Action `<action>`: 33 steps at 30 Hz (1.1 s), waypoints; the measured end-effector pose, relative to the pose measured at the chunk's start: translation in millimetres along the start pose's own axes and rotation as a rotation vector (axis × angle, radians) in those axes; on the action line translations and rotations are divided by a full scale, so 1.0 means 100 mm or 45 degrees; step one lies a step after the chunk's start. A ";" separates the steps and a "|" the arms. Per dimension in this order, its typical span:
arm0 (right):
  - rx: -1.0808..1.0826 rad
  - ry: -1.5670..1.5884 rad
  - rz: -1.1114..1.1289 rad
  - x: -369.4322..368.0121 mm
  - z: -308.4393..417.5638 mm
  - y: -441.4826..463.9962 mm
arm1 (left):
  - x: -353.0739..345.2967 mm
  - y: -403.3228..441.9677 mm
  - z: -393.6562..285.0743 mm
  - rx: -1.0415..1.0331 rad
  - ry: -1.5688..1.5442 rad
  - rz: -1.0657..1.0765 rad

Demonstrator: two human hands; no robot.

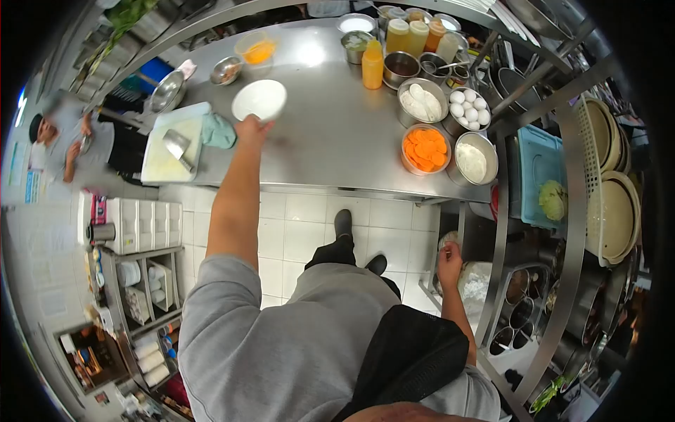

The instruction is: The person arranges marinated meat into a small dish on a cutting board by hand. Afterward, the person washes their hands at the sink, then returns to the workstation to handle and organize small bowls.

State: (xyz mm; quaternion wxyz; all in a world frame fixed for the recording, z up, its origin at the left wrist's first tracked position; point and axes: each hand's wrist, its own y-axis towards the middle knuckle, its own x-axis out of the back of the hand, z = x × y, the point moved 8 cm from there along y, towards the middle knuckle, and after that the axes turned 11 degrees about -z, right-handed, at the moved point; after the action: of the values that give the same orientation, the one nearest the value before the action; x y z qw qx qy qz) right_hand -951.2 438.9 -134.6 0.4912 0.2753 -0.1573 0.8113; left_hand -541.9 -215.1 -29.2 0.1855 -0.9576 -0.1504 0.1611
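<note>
My left hand (pixel 254 129) grips the near rim of a white bowl (pixel 260 99) over the steel counter (pixel 320 133). The bowl's inside shows plain white. Left of it lie a folded green cloth (pixel 219 131) and a cutting board (pixel 158 156) with a metal scraper (pixel 177 147) on it. My right hand (pixel 448 259) hangs low at the right, below the counter's edge, with its fingers curled beside a shelf; what it may hold is too small to make out.
Sliced carrots (pixel 425 149), eggs (pixel 469 107), two tubs of white powder (pixel 422 102) and squeeze bottles (pixel 373 65) stand at the counter's right. A steel rack (pixel 498 211) rises beside them. At the far left is another person (pixel 77 144). Drawers (pixel 144 225) stand lower left.
</note>
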 end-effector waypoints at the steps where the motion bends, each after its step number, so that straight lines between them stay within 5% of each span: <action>1: -0.029 -0.022 -0.017 -0.04 -0.08 0.00 | 0.01 0.33 0.06 0.009 -0.089 -0.063; 3: 0.155 -0.038 0.041 -0.32 -0.38 -0.04 | 0.06 1.40 0.33 -0.082 -0.228 0.055; 6: -0.210 -0.169 0.153 -0.45 -0.44 -0.10 | -0.21 1.87 0.56 0.326 -0.235 0.192; 7: -0.270 -0.056 0.121 -0.56 -0.55 -0.05 | -0.29 2.09 0.58 0.185 -0.086 0.367; 11: -0.431 -0.017 0.051 -0.92 -0.71 0.35 | -0.46 2.29 0.70 0.399 0.023 0.170; 13: -0.470 -0.070 0.045 -1.19 -0.81 0.57 | -0.51 2.15 0.58 0.280 -0.035 0.232; 16: -0.717 0.088 -0.051 -1.56 -1.04 0.92 | -0.33 1.99 0.55 0.492 -0.181 0.482; 18: -0.298 -0.263 -0.169 -1.84 -1.45 1.32 | -0.08 1.69 0.47 0.569 -0.049 0.475; 20: 0.306 -0.852 -0.494 -2.30 -2.29 1.70 | -0.02 1.14 0.29 0.168 0.297 0.487; 23: -0.140 -0.630 -0.396 -2.14 -1.56 1.96 | 0.20 0.20 0.08 0.011 0.602 0.356; 33: -0.248 -0.599 -0.375 -2.10 -1.26 2.07 | 1.06 -0.65 0.05 0.052 0.865 0.200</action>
State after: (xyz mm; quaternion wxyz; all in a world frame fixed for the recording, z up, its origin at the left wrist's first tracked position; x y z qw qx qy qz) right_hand -1094.1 259.5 -358.1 0.5779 0.4270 -0.3024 0.6263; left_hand -463.2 -119.3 -33.8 0.2312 -0.9613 -0.0029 -0.1500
